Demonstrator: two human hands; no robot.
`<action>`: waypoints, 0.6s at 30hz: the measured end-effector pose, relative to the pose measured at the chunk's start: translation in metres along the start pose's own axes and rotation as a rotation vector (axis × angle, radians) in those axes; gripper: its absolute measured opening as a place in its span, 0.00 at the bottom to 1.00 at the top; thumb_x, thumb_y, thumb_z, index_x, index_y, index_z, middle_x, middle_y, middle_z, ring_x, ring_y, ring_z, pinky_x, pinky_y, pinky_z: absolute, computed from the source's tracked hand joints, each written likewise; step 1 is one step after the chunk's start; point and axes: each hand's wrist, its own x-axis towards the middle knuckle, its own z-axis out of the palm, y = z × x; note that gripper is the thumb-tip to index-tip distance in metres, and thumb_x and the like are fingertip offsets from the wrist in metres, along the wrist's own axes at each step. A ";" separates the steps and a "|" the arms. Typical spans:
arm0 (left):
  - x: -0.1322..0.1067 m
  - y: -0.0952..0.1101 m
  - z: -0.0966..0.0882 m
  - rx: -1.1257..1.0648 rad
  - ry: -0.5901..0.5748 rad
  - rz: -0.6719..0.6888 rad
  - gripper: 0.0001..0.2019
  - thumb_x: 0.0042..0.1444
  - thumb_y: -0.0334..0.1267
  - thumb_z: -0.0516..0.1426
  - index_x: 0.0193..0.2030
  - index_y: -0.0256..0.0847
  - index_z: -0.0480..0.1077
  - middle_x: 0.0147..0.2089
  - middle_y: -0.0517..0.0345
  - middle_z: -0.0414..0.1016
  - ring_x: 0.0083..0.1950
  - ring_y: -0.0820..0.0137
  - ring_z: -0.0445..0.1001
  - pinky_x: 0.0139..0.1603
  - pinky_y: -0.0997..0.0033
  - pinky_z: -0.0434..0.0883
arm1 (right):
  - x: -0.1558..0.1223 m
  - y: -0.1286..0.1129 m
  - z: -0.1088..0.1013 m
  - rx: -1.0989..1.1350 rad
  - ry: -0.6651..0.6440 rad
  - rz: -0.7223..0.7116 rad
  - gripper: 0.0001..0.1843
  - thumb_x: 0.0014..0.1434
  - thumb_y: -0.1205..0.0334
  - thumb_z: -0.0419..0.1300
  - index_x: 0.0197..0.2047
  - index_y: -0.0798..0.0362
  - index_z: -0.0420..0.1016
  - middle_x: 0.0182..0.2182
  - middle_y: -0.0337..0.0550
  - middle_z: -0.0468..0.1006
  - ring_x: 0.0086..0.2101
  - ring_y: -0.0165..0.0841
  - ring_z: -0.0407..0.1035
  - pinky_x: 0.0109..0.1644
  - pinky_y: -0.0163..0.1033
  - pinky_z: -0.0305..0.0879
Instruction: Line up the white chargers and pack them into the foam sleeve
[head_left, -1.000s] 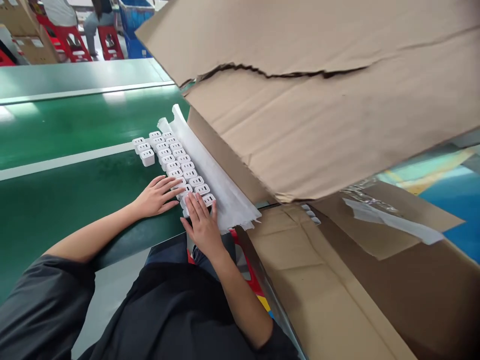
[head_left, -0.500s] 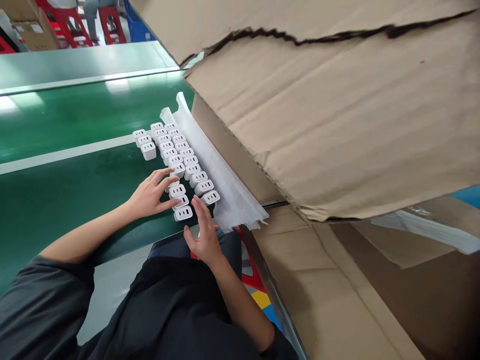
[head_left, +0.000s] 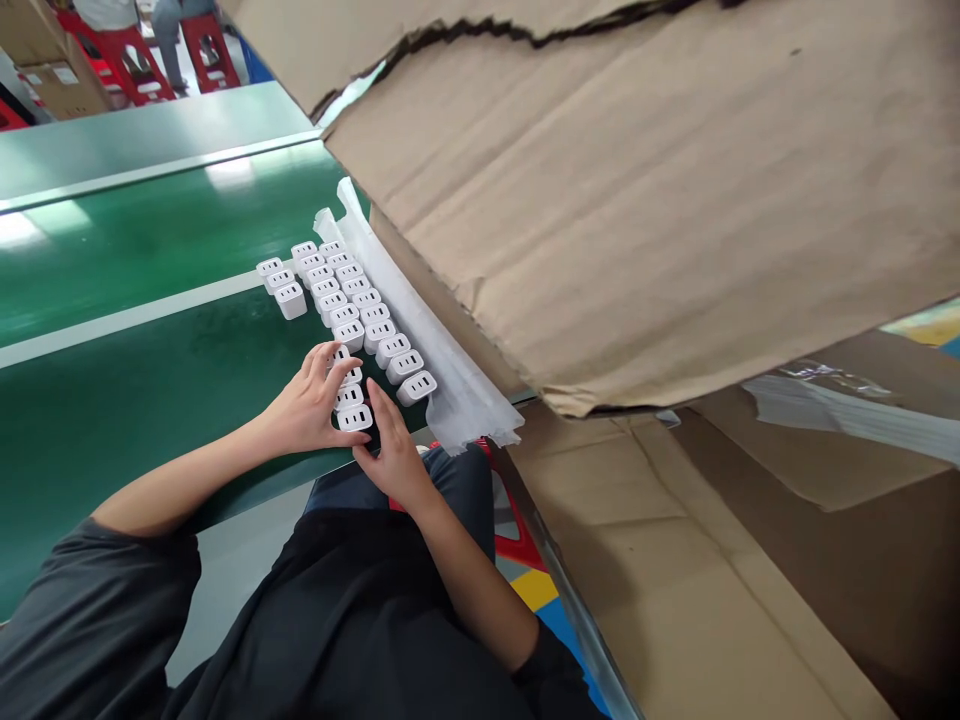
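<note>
White wall chargers, their slotted faces up, stand in two long rows on the green belt. My left hand (head_left: 304,405) curves around the near end of the left row, fingers spread. Its thumb lies against the near side of the end charger (head_left: 355,418), and its index finger rests over a charger farther up the row. Right of that end, my right hand (head_left: 396,455) has its fingers and thumb apart, fingertips in the gap between the rows. It holds nothing. The nearest right-row charger (head_left: 417,388) stands just beyond it. Three more chargers (head_left: 290,300) form a short row farther left.
A white foam sheet (head_left: 420,340) lies along the right row. Beyond it, a large cardboard flap (head_left: 637,200) hangs over the right side, with an open carton (head_left: 600,500) below. Red stools (head_left: 210,55) and seated people are at the back left.
My left thumb has moved from atop the chargers to the near side of the end one. That charger has shifted slightly left. My right hand has moved a little left. The view has shifted slightly.
</note>
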 end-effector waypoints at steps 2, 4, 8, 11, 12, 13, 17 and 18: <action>-0.001 0.000 0.002 -0.016 0.005 0.003 0.45 0.47 0.58 0.66 0.66 0.36 0.58 0.71 0.32 0.48 0.74 0.36 0.45 0.70 0.34 0.56 | 0.004 0.000 0.001 -0.015 -0.026 0.004 0.51 0.58 0.70 0.55 0.77 0.50 0.30 0.72 0.54 0.52 0.69 0.45 0.51 0.71 0.55 0.57; -0.003 0.000 0.007 -0.033 0.010 0.001 0.44 0.47 0.54 0.65 0.66 0.36 0.56 0.71 0.32 0.47 0.75 0.35 0.40 0.70 0.32 0.55 | 0.009 -0.001 0.002 -0.034 -0.055 -0.011 0.53 0.55 0.72 0.56 0.77 0.53 0.30 0.71 0.57 0.54 0.69 0.46 0.53 0.70 0.55 0.57; -0.006 -0.003 0.017 -0.088 0.051 -0.015 0.42 0.46 0.47 0.65 0.66 0.40 0.54 0.72 0.35 0.45 0.76 0.36 0.32 0.70 0.29 0.53 | 0.015 -0.003 0.004 -0.060 -0.066 -0.034 0.53 0.55 0.72 0.55 0.77 0.55 0.29 0.70 0.59 0.58 0.66 0.46 0.59 0.68 0.54 0.61; -0.006 -0.003 0.018 -0.117 0.062 -0.016 0.42 0.45 0.45 0.65 0.66 0.41 0.53 0.73 0.35 0.42 0.76 0.36 0.33 0.69 0.29 0.54 | 0.016 -0.004 0.006 -0.066 -0.054 -0.033 0.53 0.55 0.72 0.55 0.76 0.55 0.29 0.69 0.59 0.59 0.65 0.47 0.60 0.68 0.55 0.60; -0.005 -0.003 0.018 -0.120 0.055 -0.013 0.42 0.45 0.44 0.65 0.65 0.40 0.53 0.74 0.34 0.40 0.76 0.36 0.34 0.69 0.30 0.54 | 0.016 -0.003 0.007 -0.068 -0.053 -0.031 0.53 0.55 0.71 0.55 0.76 0.55 0.30 0.69 0.59 0.59 0.66 0.47 0.59 0.68 0.55 0.60; -0.005 -0.003 0.017 -0.121 0.045 -0.010 0.42 0.44 0.44 0.65 0.65 0.39 0.54 0.74 0.33 0.38 0.76 0.36 0.33 0.70 0.31 0.54 | 0.015 -0.003 0.008 -0.070 -0.056 -0.028 0.52 0.55 0.71 0.55 0.76 0.56 0.31 0.69 0.59 0.59 0.66 0.47 0.59 0.68 0.55 0.60; -0.003 0.000 0.017 -0.126 0.032 -0.034 0.41 0.43 0.44 0.66 0.63 0.37 0.56 0.74 0.32 0.38 0.76 0.34 0.32 0.70 0.31 0.53 | 0.015 -0.003 0.008 -0.056 -0.081 -0.008 0.48 0.55 0.71 0.54 0.76 0.58 0.37 0.68 0.60 0.61 0.66 0.46 0.58 0.68 0.55 0.60; -0.003 0.000 0.017 -0.131 0.041 -0.042 0.40 0.43 0.43 0.66 0.62 0.37 0.56 0.74 0.32 0.38 0.76 0.34 0.32 0.70 0.31 0.52 | 0.015 -0.003 0.008 -0.046 -0.088 -0.001 0.47 0.55 0.70 0.53 0.75 0.59 0.39 0.68 0.60 0.61 0.66 0.45 0.58 0.68 0.55 0.59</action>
